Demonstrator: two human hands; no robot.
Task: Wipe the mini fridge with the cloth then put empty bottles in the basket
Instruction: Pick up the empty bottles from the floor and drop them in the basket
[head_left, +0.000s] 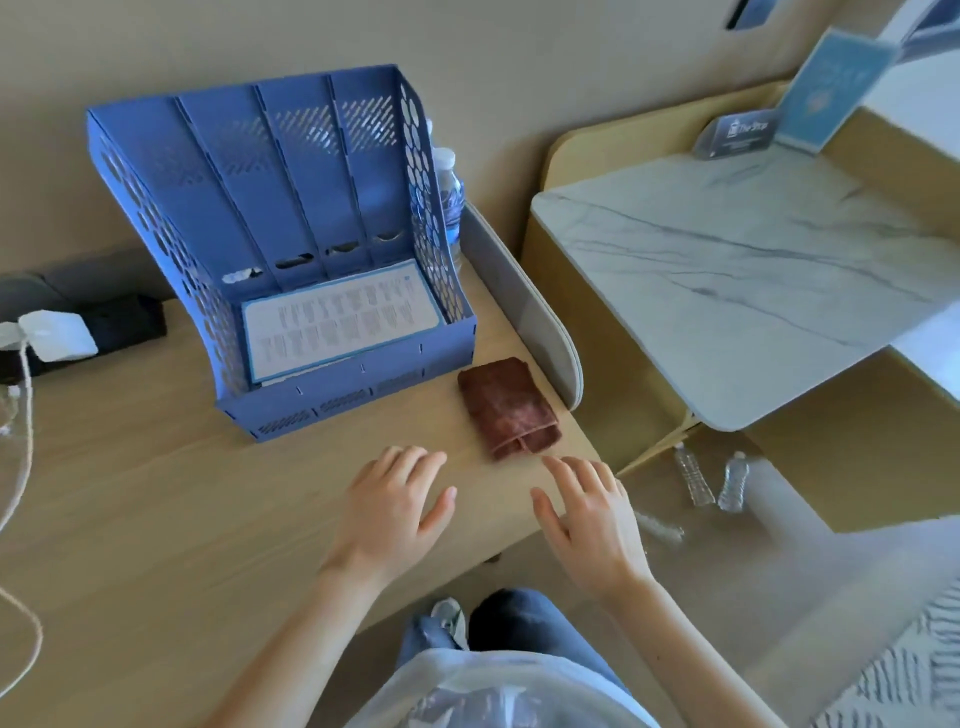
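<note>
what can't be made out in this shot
Head view:
Bottle behind the blue organizer: mostly hidden by its side wall.
Floor bottles: small, blurred; contents unclear.
Printed sheet in the organizer: text too blurred.
Mini fridge, basket: none recognisable in frame.

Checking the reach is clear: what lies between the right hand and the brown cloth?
Only a short stretch of bare desk top. The head view shows the fingertips of the right hand almost at the near end of the cloth.
</note>
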